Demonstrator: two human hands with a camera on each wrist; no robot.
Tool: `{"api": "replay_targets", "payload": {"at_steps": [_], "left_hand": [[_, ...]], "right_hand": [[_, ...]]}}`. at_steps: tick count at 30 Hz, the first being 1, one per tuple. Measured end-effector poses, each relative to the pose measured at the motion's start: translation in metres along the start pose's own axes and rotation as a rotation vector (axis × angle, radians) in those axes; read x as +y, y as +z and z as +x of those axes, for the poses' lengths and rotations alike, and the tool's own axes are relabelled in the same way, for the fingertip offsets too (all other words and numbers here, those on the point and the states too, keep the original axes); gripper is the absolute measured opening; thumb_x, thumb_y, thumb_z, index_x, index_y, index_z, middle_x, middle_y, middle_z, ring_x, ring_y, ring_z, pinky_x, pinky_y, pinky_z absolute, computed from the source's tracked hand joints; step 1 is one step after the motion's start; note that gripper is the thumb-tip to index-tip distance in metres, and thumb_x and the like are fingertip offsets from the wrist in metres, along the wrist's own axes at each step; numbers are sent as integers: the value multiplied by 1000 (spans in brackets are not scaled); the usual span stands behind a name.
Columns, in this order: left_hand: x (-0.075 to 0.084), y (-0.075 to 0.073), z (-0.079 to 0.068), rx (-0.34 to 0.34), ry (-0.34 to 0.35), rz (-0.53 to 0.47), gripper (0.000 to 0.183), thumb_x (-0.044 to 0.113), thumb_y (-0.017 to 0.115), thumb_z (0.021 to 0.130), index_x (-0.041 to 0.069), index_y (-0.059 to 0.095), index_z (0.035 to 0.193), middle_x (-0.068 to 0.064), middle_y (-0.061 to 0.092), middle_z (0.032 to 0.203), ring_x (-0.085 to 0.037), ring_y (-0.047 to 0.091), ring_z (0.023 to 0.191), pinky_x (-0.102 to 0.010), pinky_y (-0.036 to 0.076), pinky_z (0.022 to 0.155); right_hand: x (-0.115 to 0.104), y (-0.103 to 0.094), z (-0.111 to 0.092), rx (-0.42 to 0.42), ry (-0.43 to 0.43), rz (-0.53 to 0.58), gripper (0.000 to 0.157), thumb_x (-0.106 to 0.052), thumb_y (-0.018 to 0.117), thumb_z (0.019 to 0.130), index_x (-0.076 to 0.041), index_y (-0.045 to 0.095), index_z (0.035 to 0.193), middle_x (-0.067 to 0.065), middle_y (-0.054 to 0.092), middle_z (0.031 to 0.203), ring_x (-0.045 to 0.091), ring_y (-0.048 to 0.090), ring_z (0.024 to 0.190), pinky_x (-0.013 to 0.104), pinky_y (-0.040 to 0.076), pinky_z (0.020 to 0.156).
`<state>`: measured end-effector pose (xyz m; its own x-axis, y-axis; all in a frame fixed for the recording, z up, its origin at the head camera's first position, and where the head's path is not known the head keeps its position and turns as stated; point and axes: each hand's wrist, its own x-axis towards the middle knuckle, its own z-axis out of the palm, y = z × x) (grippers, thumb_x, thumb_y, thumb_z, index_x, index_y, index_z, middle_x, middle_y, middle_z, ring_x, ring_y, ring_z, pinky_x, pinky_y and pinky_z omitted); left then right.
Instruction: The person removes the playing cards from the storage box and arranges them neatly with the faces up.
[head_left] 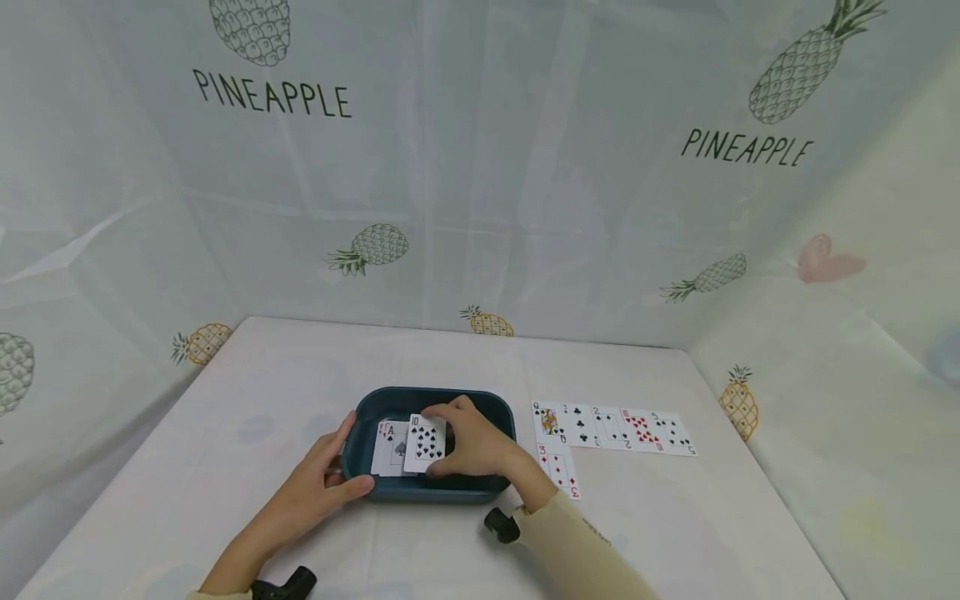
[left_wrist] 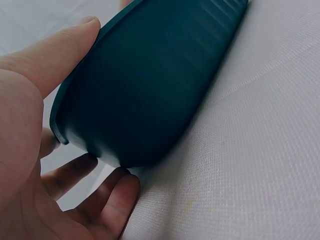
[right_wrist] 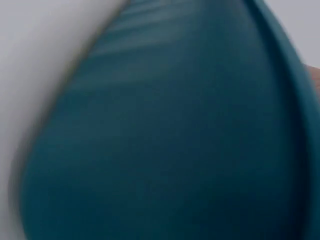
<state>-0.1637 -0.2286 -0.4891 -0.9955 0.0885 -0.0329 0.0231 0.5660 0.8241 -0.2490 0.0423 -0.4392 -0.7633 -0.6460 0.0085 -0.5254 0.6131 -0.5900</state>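
Note:
A dark teal tray (head_left: pixel 435 497) stands on the table. My left hand (head_left: pixel 311 490) holds its left end, thumb at the near corner of the rim. In the left wrist view the fingers (left_wrist: pixel 122 200) curl against the tray's outer wall (left_wrist: pixel 145 90). Inside the tray lie playing cards, with an ace of spades (head_left: pixel 387 454) at the left. My right hand (head_left: pixel 480 442) reaches over the tray and pinches a black ten playing card (head_left: pixel 424 442), which overlaps the ace. The tray's wall (right_wrist: pixel 165 130) fills most of the right wrist view, hiding the right fingers there.
Right of the tray, a row of face-up cards runs across the table, from a queen (head_left: pixel 547 417) to a black five (head_left: pixel 672 435). A three of diamonds (head_left: pixel 559 471) lies below the queen. White cloth (head_left: pixel 480 208) printed with pineapples hangs behind the table (head_left: pixel 315 375).

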Motion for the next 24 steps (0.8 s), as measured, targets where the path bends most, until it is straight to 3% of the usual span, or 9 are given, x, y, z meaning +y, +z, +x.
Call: {"api": "replay_targets", "payload": {"at_steps": [10, 18, 24], "left_hand": [[-1, 0, -1, 7, 19, -31, 95, 45, 74, 85, 38, 11, 156, -10, 38, 140, -22, 54, 113, -18, 49, 87], [-1, 1, -1, 9, 15, -25, 97, 47, 74, 84, 37, 11, 157, -10, 37, 142, -23, 53, 114, -21, 50, 89], [-1, 1, -1, 11, 8, -27, 96, 48, 74, 83, 39, 12, 156, -9, 38, 141, -22, 54, 113, -24, 50, 90]], "right_hand": [[9, -35, -24, -9, -37, -15, 80, -35, 85, 73, -30, 47, 143, -3, 43, 123, 14, 55, 112, 27, 49, 85], [17, -63, -47, -3, -29, 71, 83, -27, 86, 75, -31, 43, 146, -3, 40, 127, 14, 54, 113, 33, 54, 88], [31, -77, -64, 63, -62, 34, 83, -27, 86, 75, -29, 44, 146, -4, 41, 127, 10, 55, 108, 37, 54, 88]]}}
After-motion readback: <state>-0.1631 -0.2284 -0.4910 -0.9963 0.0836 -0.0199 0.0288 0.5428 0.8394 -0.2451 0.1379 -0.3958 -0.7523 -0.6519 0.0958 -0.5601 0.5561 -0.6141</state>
